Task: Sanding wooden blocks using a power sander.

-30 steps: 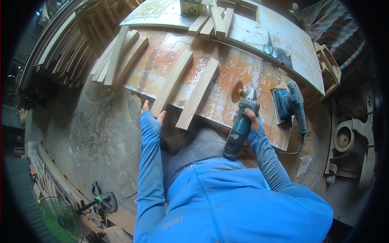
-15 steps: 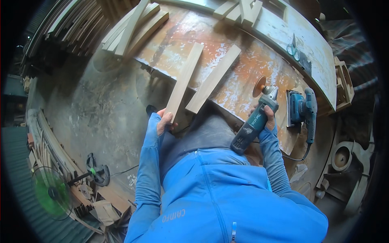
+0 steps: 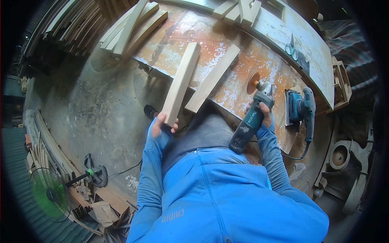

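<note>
My left hand point(image 3: 163, 122) grips the near end of a pale wooden slat point(image 3: 182, 81) that lies across the worn orange workbench point(image 3: 243, 60). A second, similar slat point(image 3: 212, 77) rests just to its right, untouched. My right hand point(image 3: 263, 113) holds a teal angle grinder point(image 3: 251, 117) by its body, its orange sanding disc point(image 3: 254, 80) facing the bench top near that second slat. Both forearms wear blue sleeves.
A blue orbital sander point(image 3: 300, 109) sits on the bench right of the grinder. Scissors point(image 3: 292, 44) lie further back. Stacked slats point(image 3: 129, 28) lie at the bench's left end, more timber along the left wall. A green fan point(image 3: 50, 194) stands on the floor at lower left.
The view has tilted down and closer. My left hand has slid to the near end of the left slat and closed on it. The grinder stays in my right hand.
</note>
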The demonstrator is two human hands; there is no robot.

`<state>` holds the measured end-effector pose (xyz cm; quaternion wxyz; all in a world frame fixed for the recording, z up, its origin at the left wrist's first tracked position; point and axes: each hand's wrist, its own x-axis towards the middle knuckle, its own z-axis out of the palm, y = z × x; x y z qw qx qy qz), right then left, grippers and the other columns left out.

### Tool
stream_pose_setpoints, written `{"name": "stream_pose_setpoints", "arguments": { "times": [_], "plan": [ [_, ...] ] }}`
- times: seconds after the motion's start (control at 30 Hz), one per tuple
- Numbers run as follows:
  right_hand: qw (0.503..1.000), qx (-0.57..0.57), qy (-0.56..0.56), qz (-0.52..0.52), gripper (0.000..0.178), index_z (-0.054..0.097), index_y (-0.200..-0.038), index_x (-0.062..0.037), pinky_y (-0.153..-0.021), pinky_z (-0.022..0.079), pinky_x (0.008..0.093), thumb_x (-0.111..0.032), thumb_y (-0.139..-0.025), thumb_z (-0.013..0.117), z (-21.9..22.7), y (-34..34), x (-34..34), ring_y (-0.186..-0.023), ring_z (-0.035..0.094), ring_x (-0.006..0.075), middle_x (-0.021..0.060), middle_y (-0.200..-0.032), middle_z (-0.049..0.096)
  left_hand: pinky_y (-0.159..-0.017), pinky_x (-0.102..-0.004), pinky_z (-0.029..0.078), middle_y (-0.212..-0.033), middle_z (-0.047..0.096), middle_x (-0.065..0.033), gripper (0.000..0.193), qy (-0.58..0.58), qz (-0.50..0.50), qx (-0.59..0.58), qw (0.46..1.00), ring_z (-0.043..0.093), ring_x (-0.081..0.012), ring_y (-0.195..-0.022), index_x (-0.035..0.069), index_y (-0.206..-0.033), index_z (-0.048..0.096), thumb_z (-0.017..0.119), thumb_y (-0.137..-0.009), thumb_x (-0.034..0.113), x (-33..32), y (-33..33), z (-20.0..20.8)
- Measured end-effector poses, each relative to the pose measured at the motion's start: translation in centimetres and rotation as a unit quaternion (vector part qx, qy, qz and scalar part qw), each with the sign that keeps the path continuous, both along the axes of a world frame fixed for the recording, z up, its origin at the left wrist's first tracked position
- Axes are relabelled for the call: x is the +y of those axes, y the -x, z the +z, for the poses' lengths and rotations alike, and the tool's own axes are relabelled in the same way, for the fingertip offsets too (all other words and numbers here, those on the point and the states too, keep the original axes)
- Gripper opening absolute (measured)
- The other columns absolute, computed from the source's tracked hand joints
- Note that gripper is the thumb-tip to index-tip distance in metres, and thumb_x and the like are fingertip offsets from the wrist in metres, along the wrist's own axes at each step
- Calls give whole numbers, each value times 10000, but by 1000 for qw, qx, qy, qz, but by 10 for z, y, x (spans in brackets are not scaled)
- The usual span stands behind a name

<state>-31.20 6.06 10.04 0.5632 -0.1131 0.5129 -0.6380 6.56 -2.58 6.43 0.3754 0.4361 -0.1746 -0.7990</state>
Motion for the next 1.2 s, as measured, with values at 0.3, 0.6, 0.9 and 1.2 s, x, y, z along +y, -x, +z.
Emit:
{"name": "stream_pose_setpoints", "arguments": {
  "times": [0.3,0.6,0.9,1.2],
  "plan": [
    [1000,-9,-9,-11,583,564,-1139,18,-751,591,361,-412,-795,755,-4,2,1,-820,674,263,150,-933,648,-472,-288,345,-773,566,-129,520,-102,62,164,979,477,-180,-547,18,-1089,550,448,-987,518,-4,-2,-10],
    [999,-27,-6,-25,579,557,-1147,24,-750,598,373,-391,-795,755,-12,7,0,-817,678,260,154,-935,646,-486,-285,370,-810,561,-143,503,-88,79,143,983,497,-192,-570,17,-1140,523,521,-969,489,-2,2,-12],
    [989,137,5,60,437,595,-1134,3,-694,578,353,-263,-818,738,35,41,-27,-770,661,209,111,-901,654,-504,-283,394,-826,549,-140,465,-54,81,80,992,513,-204,-592,64,-1193,513,568,-969,468,5,4,-20],
    [972,10,197,127,664,443,-1311,-4,-892,541,462,-392,-816,654,50,21,-26,-959,659,333,231,-1052,646,-499,-295,403,-810,552,-129,475,-101,94,146,980,518,-205,-586,70,-1166,535,583,-959,496,7,9,-31]
  ]
}}
